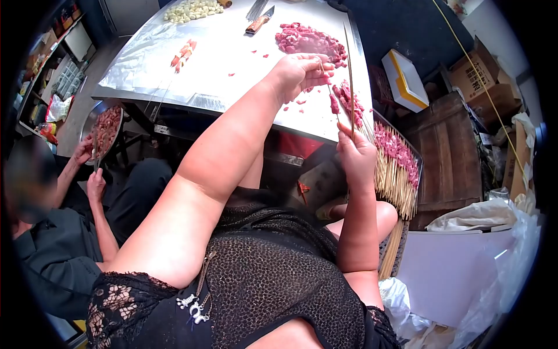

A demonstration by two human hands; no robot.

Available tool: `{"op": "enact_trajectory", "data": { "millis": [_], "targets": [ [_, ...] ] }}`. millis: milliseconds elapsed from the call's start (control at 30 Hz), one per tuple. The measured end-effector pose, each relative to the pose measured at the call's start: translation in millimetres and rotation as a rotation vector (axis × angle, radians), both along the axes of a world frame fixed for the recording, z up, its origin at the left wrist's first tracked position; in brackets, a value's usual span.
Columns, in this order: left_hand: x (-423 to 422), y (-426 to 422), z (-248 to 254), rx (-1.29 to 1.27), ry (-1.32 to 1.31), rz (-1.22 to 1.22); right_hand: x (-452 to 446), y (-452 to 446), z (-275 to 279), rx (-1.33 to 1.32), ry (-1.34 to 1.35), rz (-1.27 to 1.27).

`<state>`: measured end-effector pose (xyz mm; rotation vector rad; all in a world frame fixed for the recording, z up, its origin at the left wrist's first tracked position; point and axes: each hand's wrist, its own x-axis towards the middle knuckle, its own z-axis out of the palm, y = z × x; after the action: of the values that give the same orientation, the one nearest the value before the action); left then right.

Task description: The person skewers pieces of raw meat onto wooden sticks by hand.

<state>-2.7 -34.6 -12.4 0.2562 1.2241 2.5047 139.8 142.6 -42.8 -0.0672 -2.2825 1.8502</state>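
My right hand [356, 154] is closed around the lower part of a thin bamboo skewer [337, 117] carrying small pieces of red meat. A longer, darker stick [351, 75] rises past the same hand; whether it is gripped too, I cannot tell. Over the table, my left hand [302, 75] pinches a small meat piece [327, 74] near the skewer's upper end. Beyond this hand lies a pile of cut raw meat [311, 42]. Another row of meat [349, 102] sits at the table's right edge. Beside my right forearm, many loaded skewers [397, 157] are stacked in a tray.
A knife [260, 21] and pale chunks [192, 10] lie on the foil-covered table [139, 72], with skewered pieces [183, 53] at left. At lower left, a co-worker [64, 250] handles skewers over a metal bowl [119, 131]. A white-and-yellow box [405, 80] and wooden board [444, 157] stand right.
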Motion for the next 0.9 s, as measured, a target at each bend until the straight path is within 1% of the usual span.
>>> {"op": "enact_trajectory", "data": {
  "millis": [100,333,400,500,733,800,900],
  "targets": [
    [-1,1,1,0.049,-0.020,0.027,-1,1,1,-0.009,-0.023,-0.001],
    [3,0,3,0.043,-0.009,-0.012,-2,0,2,0.022,-0.013,-0.004],
    [5,0,6,0.108,-0.065,-0.020,-1,1,-1,0.026,-0.009,-0.020],
    [8,1,10,0.074,-0.082,0.026,-2,0,-1,0.051,-0.003,-0.021],
    [5,5,3,0.089,-0.056,0.053,-3,-6,0,0.064,0.054,-0.042],
    [5,5,2,0.172,-0.068,0.037,-3,-7,-1,0.081,0.072,-0.059],
    [4,1,4,0.181,-0.046,0.052,-6,-7,-2,0.076,0.059,-0.048]
  ]
}}
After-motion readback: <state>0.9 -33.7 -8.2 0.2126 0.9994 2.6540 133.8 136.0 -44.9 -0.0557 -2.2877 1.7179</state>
